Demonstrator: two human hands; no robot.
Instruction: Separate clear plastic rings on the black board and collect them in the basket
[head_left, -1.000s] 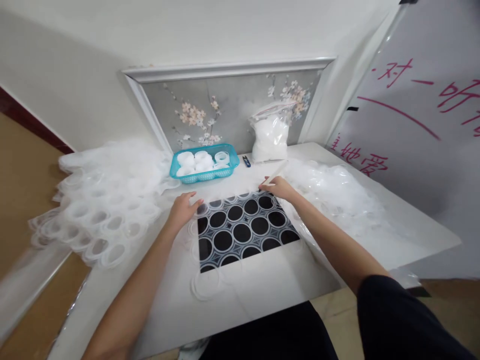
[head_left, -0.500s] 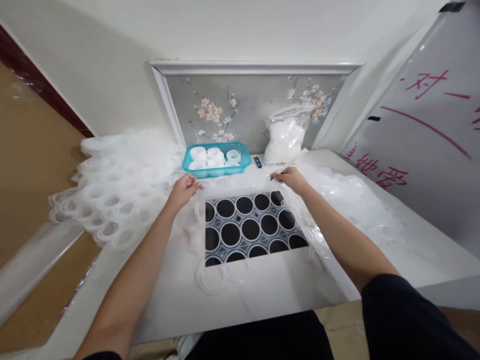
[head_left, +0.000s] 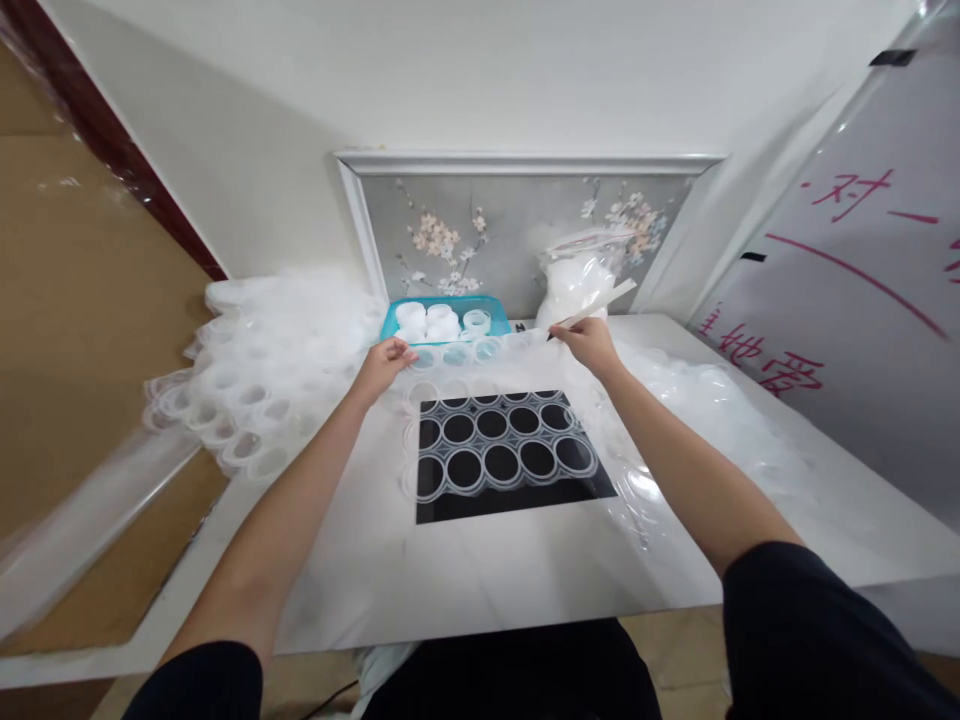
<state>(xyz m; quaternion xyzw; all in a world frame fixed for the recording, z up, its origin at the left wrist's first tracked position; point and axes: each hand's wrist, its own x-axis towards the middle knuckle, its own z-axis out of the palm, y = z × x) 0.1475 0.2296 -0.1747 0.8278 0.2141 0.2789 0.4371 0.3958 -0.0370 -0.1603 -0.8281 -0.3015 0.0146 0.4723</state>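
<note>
My left hand (head_left: 388,368) pinches the far left corner of a translucent sheet of joined rings (head_left: 499,425). The sheet spans the gap between my hands, and its near part drapes over a black rectangular mat (head_left: 517,499). In my right hand (head_left: 589,345) is a long, pale, flat tool (head_left: 615,296) with a dark tip, held close to the sheet's far right end. Whether my right fingers also grip the sheet cannot be made out. Just behind the sheet stands a turquoise basket (head_left: 495,306) of white ring rolls (head_left: 441,322).
Ring sheets are heaped at the left (head_left: 277,340). Clear plastic-like sheets (head_left: 712,420) spread on the right of the white table (head_left: 525,570). A stuffed clear bag (head_left: 577,280) leans on the framed panel (head_left: 517,215). A whiteboard (head_left: 847,270) rises at the right.
The ring sheet has been drawn away from me and raised at its far edge; its near edge now lies on the black mat instead of the table. My view has shifted slightly.
</note>
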